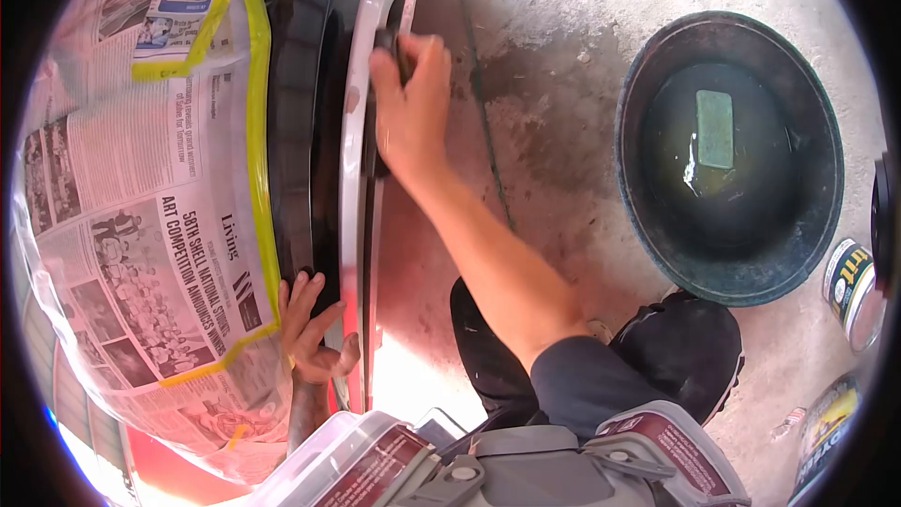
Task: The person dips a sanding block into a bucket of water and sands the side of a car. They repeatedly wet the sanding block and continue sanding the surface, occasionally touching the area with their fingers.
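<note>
My right hand [413, 108] is closed on a small dark piece [387, 40], pinched between thumb and fingers; its kind is hard to make out. It presses against the edge of a pale grey curved panel [352, 131] of a vehicle, which has dull patches. My left hand [314, 329] lies open with fingers spread, lower on the body, near the black trim [324, 169] and the papered area. Newspaper [178, 253] under clear plastic covers the surface to the left, edged with yellow masking tape [258, 131].
A black basin [633, 216] of murky water stands on the concrete floor [554, 169] at right, with a greenish rectangular block [715, 129] in it. Cans [854, 291] sit at the far right. A thin dark cord [483, 122] runs along the floor. Clear plastic boxes [666, 451] with maroon labels are below.
</note>
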`<state>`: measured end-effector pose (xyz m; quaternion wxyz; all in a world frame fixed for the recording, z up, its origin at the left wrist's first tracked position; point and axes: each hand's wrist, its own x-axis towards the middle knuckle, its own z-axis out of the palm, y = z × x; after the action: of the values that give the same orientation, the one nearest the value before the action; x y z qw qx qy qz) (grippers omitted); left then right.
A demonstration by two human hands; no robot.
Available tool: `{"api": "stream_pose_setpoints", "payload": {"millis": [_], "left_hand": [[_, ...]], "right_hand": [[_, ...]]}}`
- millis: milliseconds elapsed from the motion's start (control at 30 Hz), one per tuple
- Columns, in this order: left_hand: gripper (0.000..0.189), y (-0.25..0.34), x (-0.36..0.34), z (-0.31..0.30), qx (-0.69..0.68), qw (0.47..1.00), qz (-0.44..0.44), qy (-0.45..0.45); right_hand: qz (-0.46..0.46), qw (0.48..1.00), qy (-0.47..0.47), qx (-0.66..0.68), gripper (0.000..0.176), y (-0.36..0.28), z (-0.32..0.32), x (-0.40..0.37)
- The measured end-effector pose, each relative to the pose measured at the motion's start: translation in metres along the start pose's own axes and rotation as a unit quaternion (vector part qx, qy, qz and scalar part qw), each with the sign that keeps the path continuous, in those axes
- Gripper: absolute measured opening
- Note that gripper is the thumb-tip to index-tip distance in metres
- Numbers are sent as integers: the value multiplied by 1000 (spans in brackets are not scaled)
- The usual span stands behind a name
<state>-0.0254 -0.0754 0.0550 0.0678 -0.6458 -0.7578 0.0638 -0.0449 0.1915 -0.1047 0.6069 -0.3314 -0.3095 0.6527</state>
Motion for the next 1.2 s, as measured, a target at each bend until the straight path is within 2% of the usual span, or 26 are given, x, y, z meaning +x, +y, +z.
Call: {"api": "stream_pose_setpoints", "payload": {"millis": [100, 133, 233, 367, 400, 500, 567, 700, 767, 867, 967, 1000, 1033, 1100, 1200], "left_hand": [[34, -1, 2, 1, 0, 1000, 2, 1], [34, 0, 0, 0, -1, 1000, 2, -1], [34, -2, -1, 1, 2, 1000, 3, 0], [34, -1, 1, 1, -8, 1000, 3, 1], [33, 0, 2, 0, -7, 1000, 2, -1], [33, 1, 2, -1, -6, 1000, -1, -4], [33, 2, -1, -2, -7, 1000, -4, -7], [37, 1, 1, -1, -3, 1000, 6, -11], [37, 0, 2, -1, 1, 1000, 6, -10], [33, 1, 0, 0, -1, 1000, -3, -4], [33, 0, 1, 0, -6, 1000, 0, 1], [33, 0, 0, 0, -10, 1000, 1, 2], [33, -1, 1, 1, -14, 1000, 1, 2], [33, 0, 3, 1, -10, 1000, 4, 1], [33, 2, 0, -2, -3, 1000, -3, -9]], "right_hand": [[-2, 1000, 3, 7, 32, -3, -1, -11], [-18, 1000, 12, -9, 31, 3, 3, 1], [16, 999, 29, -1, 31, 8, 10, 30], [-28, 999, -10, -36, 27, -2, -3, -9], [38, 999, -13, 4, 26, -8, -3, -16], [-67, 996, 28, -47, 27, 13, 7, 17], [-37, 998, 29, -44, 27, 9, 6, 27], [-54, 998, -2, -35, 28, 0, -3, -4], [5, 1000, -11, -12, 28, -6, -3, -11], [-69, 996, 34, -52, 28, 12, 7, 35], [-72, 997, 7, -40, 30, 13, 1, 29], [-101, 994, -5, -46, 28, 11, -3, 14], [-83, 996, -13, -11, 26, 7, -6, -4], [-127, 991, -13, -30, 30, 10, -7, -2], [-122, 992, 1, -20, 34, 24, 0, 44]]}}
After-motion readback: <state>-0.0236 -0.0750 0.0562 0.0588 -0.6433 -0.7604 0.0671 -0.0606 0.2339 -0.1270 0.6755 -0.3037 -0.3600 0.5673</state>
